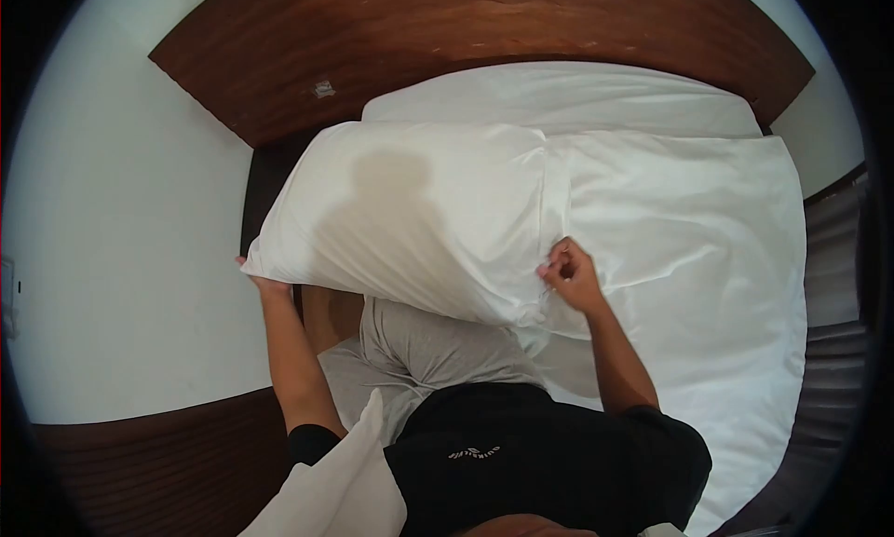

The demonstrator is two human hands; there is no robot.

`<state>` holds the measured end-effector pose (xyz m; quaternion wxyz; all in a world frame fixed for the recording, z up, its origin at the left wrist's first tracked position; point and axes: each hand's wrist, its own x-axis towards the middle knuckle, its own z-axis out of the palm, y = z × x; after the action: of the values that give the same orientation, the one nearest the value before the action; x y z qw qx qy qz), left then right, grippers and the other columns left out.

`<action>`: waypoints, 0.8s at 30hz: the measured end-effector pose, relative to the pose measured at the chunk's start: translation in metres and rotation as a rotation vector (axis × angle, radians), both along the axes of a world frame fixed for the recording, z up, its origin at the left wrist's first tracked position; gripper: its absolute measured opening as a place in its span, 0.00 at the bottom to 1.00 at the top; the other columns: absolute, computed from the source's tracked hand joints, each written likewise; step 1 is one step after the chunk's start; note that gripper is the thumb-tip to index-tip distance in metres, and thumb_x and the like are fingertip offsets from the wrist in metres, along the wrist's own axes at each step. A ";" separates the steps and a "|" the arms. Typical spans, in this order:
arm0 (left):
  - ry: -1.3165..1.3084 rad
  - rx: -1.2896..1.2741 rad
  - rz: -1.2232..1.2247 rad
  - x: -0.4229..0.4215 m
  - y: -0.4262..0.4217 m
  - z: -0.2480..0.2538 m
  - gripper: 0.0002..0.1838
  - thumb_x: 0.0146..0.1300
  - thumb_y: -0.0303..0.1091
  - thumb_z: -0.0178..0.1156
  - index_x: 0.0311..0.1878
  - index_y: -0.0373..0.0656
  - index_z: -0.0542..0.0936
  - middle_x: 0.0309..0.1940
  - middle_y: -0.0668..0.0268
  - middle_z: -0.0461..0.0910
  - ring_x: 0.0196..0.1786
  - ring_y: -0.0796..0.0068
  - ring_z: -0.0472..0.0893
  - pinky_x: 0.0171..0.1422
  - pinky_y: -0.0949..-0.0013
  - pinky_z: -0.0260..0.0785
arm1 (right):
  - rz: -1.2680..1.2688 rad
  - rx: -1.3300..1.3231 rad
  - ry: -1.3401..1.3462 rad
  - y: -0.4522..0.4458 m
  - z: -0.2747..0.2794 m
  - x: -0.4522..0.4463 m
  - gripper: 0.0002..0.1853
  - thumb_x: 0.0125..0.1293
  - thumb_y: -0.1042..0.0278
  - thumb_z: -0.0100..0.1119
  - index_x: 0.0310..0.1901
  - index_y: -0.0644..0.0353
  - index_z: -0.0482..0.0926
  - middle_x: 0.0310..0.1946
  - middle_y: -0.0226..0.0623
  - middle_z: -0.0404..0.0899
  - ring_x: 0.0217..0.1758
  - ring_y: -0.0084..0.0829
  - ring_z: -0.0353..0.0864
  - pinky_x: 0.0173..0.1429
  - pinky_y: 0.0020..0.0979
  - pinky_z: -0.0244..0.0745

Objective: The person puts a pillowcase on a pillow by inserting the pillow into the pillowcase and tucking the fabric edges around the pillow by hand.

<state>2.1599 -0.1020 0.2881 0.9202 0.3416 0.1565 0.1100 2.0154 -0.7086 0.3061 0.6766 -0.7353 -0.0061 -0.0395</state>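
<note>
A plump white pillow [400, 211] in a pillowcase lies across my front, between my lap and the bed, with a shadow falling on it. At its lower left corner, my left hand [270, 284] is closed on the fabric, its fingers partly hidden beneath. My right hand [570, 274] is at the opposite end, thumb and fingers curled in a pinch on the edge of the pillowcase [556, 197]. Exactly how much cloth sits between those fingertips is hard to see.
A white sheet covers the bed [708, 285] to the right. Another white pillow or bedding bulge [559, 95] lies against the brown wooden headboard [484, 25]. A white wall [140, 258] stands close on the left; a grey curtain [833, 276] hangs at the right.
</note>
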 end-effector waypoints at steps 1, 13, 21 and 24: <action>0.004 -0.011 0.009 -0.009 -0.001 0.016 0.46 0.75 0.71 0.39 0.77 0.39 0.65 0.76 0.54 0.69 0.77 0.50 0.69 0.80 0.45 0.61 | 0.010 -0.077 0.096 -0.021 -0.006 0.001 0.14 0.63 0.67 0.77 0.38 0.58 0.77 0.23 0.24 0.77 0.27 0.15 0.73 0.30 0.23 0.69; -0.256 1.153 -0.073 -0.073 -0.175 0.032 0.22 0.75 0.43 0.60 0.62 0.34 0.78 0.57 0.59 0.78 0.63 0.63 0.76 0.73 0.60 0.64 | 0.601 -0.501 -0.322 0.125 0.061 -0.002 0.22 0.58 0.46 0.76 0.43 0.53 0.81 0.51 0.44 0.76 0.58 0.49 0.76 0.61 0.44 0.75; -0.222 1.458 0.177 -0.126 -0.228 0.115 0.20 0.70 0.44 0.68 0.50 0.36 0.77 0.42 0.60 0.78 0.47 0.70 0.77 0.53 0.64 0.70 | 0.871 -0.706 -0.521 0.177 0.103 0.021 0.13 0.64 0.54 0.71 0.41 0.51 0.82 0.44 0.36 0.79 0.51 0.44 0.80 0.55 0.43 0.77; -0.101 1.215 0.082 -0.121 -0.220 0.125 0.14 0.74 0.39 0.64 0.41 0.37 0.76 0.28 0.69 0.77 0.32 0.79 0.72 0.40 0.71 0.68 | 0.678 -0.662 -0.662 0.169 0.123 0.048 0.12 0.59 0.62 0.74 0.42 0.51 0.82 0.41 0.33 0.81 0.47 0.42 0.82 0.54 0.40 0.77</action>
<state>2.0386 -0.3223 0.4127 0.5621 0.7935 0.0348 0.2309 2.0631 -0.5394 0.4289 0.3472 -0.8132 -0.4649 -0.0443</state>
